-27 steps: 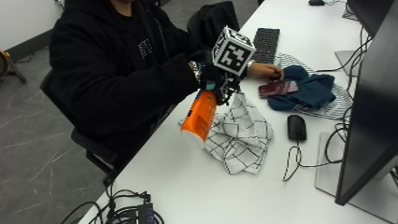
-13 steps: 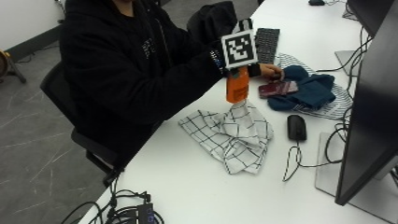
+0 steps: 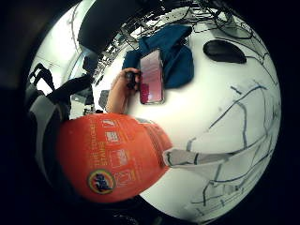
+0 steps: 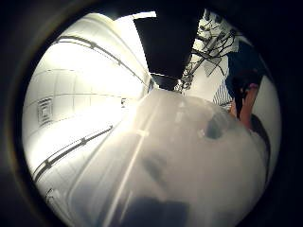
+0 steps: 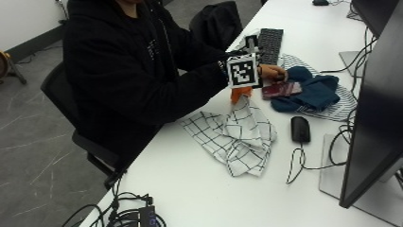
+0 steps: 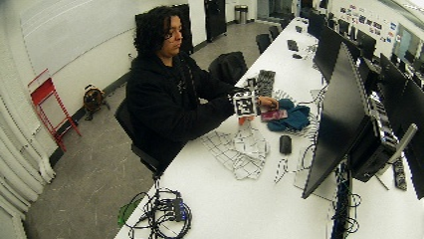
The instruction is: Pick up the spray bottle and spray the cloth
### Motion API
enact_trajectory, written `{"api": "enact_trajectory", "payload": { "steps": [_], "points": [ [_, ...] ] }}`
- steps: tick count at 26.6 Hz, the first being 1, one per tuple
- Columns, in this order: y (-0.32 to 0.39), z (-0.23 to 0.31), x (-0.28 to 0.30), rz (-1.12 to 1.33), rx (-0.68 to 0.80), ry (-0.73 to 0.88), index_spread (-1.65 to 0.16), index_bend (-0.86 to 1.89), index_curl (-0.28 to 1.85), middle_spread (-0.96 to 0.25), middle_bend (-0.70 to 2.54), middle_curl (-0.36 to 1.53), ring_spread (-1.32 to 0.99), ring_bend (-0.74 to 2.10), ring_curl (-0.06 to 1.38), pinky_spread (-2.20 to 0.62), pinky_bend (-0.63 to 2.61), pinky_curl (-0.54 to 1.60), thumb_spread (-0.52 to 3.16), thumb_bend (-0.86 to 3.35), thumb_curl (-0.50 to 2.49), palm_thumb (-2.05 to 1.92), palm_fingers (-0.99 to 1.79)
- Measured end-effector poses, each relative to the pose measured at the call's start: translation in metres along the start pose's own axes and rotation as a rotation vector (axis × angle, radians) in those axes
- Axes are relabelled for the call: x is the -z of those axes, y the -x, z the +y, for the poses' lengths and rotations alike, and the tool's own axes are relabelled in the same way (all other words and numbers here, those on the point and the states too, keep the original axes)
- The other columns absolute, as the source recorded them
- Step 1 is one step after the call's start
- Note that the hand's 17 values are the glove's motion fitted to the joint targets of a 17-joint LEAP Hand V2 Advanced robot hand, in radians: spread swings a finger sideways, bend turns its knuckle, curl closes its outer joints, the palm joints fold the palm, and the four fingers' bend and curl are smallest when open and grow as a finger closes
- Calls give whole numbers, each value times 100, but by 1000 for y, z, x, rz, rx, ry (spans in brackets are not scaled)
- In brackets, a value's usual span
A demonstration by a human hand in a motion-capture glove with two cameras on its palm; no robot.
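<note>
An orange spray bottle point(image 5: 240, 94) stands upright in my gloved right hand point(image 5: 226, 78), just above the far edge of the white checked cloth point(image 5: 233, 135). The hand grips the bottle's upper part and is mostly hidden. The cloth lies crumpled on the white table point(image 5: 189, 189). In the little finger side palm view the bottle's orange body point(image 3: 112, 159) sits close to the palm, with the checked cloth point(image 3: 234, 140) beside and below it. A pale blurred part of the bottle point(image 4: 180, 161) fills the thumb side palm view.
The bare left hand point(image 5: 272, 72) rests on a dark red phone point(image 5: 283, 89) lying on a blue cloth point(image 5: 311, 92). A black mouse point(image 5: 300, 128) and its cable lie right of the checked cloth. A keyboard point(image 5: 271, 45) is farther back; a monitor point(image 5: 372, 118) stands at the right.
The hand has lifted the bottle from a tilted pose low over the cloth's near side to upright at the cloth's far edge, near the phone. The cloth has stayed put.
</note>
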State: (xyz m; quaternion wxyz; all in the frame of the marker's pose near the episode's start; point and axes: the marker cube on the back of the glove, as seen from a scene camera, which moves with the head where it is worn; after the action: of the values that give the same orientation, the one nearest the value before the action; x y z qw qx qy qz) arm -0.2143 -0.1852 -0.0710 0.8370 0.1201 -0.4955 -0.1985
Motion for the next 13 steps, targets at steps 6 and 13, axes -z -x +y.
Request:
{"api": "enact_trajectory", "payload": {
  "steps": [6, 13],
  "points": [
    [-6, 2, -1, 11, 14, -28, -27, 27, 55, -18, 63, 52, -24, 59, 46, -31, 40, 38, 45, -4, 77, 90, 138],
    [-10, 1, -1, 22, 13, -35, -28, 26, 55, -19, 64, 52, -25, 61, 46, -32, 40, 38, 47, -4, 77, 88, 139]
  ]
}}
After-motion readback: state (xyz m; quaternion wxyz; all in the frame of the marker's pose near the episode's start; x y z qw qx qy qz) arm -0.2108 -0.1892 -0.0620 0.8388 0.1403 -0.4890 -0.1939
